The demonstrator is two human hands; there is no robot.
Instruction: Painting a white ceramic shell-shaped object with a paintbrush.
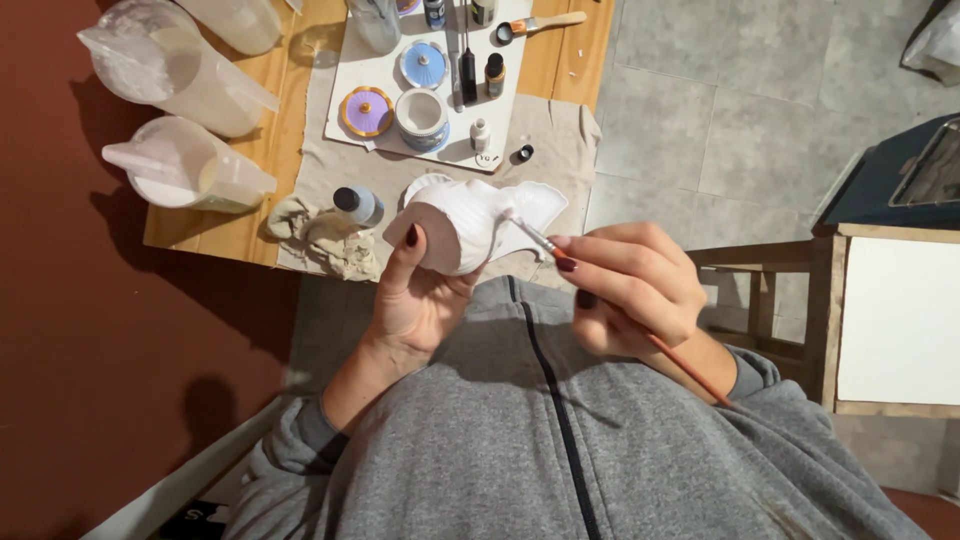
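Your left hand (415, 300) cups the white glazed ceramic bird figurine (470, 222), thumb pressed on it; your right hand (630, 285) pinches a thin wooden-handled paintbrush (600, 295), bristles touching the figurine.

A dark red wall (60, 350) meets grey floor tiles (720, 110); a wooden table (280, 130) and wooden stool (770, 290) stand there.

Small paint bottles stand at the top centre of the frame on a white board (350, 95). A dark bottle (467, 75) lies lengthwise; beside it stands a brown one with a black cap (494, 73), and below it a small white bottle (480, 134). A round white label (488, 158) sits at the board's lower edge. Just below the board, a grey-blue bottle with a black cap (357, 205) stands on the cloth (560, 140).
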